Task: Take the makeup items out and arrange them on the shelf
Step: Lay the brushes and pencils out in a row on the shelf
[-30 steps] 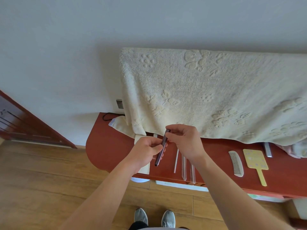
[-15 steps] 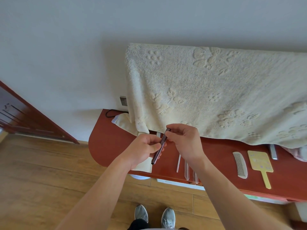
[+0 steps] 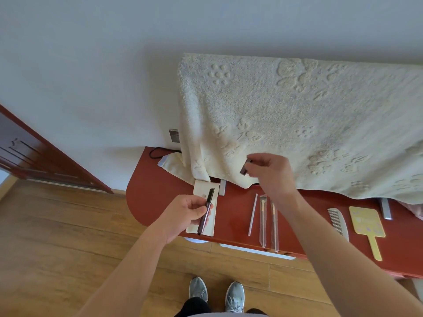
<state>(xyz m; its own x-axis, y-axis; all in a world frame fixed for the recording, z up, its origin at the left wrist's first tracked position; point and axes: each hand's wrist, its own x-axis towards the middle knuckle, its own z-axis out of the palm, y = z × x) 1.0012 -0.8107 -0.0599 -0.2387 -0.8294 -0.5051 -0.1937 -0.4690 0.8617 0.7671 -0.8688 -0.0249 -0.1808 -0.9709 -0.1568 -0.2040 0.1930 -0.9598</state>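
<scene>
The towel (image 3: pixel 297 122) hangs over the back of the shelf (image 3: pixel 160 197) as it did a second ago; the mirror (image 3: pixel 366 221), comb (image 3: pixel 338 221) and brushes (image 3: pixel 262 220) lie where they lay; the change is in the hands. Both were closed on one pen then; now they are well apart. The left hand (image 3: pixel 185 213) has its grip clamped on the pen (image 3: pixel 206 213), tip bared, above the pouch (image 3: pixel 201 187); the right hand (image 3: pixel 272 175) pinches the cap (image 3: pixel 245 167), raised in front of the towel. So the pen is out of the pouch but uncapped and not yet on the shelf; I judge it is being checked before placing. No brand reads on pen or cap; the mirror's pale print is too faint to make out.
</scene>
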